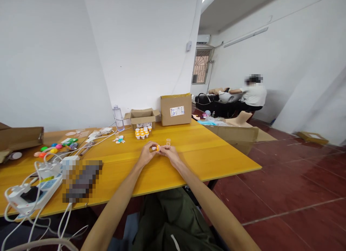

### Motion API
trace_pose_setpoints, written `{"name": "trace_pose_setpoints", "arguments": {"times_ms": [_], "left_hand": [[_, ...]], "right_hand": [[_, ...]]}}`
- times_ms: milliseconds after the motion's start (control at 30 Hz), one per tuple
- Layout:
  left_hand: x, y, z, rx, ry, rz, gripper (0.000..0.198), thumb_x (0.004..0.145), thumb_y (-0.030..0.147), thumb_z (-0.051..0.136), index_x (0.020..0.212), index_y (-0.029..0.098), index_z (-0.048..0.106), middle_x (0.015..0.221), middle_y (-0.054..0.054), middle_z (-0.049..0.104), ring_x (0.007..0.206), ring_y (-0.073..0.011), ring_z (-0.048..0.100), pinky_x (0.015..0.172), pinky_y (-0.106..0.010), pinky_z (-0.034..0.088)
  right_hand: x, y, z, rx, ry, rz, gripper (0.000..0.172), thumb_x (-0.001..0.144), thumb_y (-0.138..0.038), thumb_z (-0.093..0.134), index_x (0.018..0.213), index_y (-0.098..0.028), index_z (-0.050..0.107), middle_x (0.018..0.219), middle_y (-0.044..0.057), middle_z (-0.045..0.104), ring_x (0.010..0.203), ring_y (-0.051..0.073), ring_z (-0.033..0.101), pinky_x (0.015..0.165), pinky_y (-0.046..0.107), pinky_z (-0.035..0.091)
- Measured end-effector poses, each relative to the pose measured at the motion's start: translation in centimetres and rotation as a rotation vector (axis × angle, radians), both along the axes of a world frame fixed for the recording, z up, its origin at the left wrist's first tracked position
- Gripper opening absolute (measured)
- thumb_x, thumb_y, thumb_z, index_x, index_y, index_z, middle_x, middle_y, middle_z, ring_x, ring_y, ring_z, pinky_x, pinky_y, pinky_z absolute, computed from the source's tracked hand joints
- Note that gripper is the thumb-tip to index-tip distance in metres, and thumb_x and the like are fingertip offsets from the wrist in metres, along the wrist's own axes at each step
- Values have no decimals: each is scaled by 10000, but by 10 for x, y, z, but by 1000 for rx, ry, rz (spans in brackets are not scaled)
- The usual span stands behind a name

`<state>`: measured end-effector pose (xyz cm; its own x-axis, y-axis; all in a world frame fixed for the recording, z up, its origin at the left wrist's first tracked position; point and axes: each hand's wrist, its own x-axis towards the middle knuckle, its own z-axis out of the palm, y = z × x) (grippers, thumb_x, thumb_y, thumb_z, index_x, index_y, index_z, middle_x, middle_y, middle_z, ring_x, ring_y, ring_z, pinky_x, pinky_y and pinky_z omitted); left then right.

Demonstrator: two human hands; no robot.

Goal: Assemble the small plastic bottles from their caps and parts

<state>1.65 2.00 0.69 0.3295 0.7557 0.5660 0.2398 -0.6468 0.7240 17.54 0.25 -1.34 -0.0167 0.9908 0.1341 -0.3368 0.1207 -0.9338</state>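
Over the table, my left hand (147, 153) and my right hand (168, 153) meet around a small orange and white piece (158, 148), which looks like the orange-and-white containers nearby. The fingers of both hands are closed on it, and they hide part of it. Just beyond my right hand, a small clear cup (168, 142) stands on the table. Behind my left hand, several small orange-and-white containers (142, 133) stand grouped together. To their left lies a little pile of white pieces (119, 139) with coloured marks.
An open cardboard box (143, 117) and a closed carton (176, 110) stand at the back, beside a water bottle (118, 118). A cabled power strip (40, 193) and a blurred dark device (83, 180) lie left. The table's right edge borders the floor. Another person (254, 94) sits far right.
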Motion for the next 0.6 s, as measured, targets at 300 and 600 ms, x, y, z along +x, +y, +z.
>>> {"name": "trace_pose_setpoints", "arguments": {"times_ms": [300, 600], "left_hand": [[5, 2, -3, -134, -84, -23, 506, 635, 295, 843, 1090, 210, 635, 1052, -48, 695, 932, -195, 671, 865, -334, 531], [3, 1, 0, -131, -57, -16, 243, 745, 374, 754, 895, 187, 713, 905, -38, 743, 839, -192, 681, 792, -311, 542]], "right_hand": [[-1, -5, 5, 15, 12, -78, 410, 474, -519, 880, 678, -189, 750, 712, 44, 730, 717, 196, 669, 742, 339, 546], [-5, -9, 9, -1, 55, -110, 456, 365, -531, 910, 613, -190, 734, 661, 36, 720, 707, 200, 672, 801, 373, 564]]}}
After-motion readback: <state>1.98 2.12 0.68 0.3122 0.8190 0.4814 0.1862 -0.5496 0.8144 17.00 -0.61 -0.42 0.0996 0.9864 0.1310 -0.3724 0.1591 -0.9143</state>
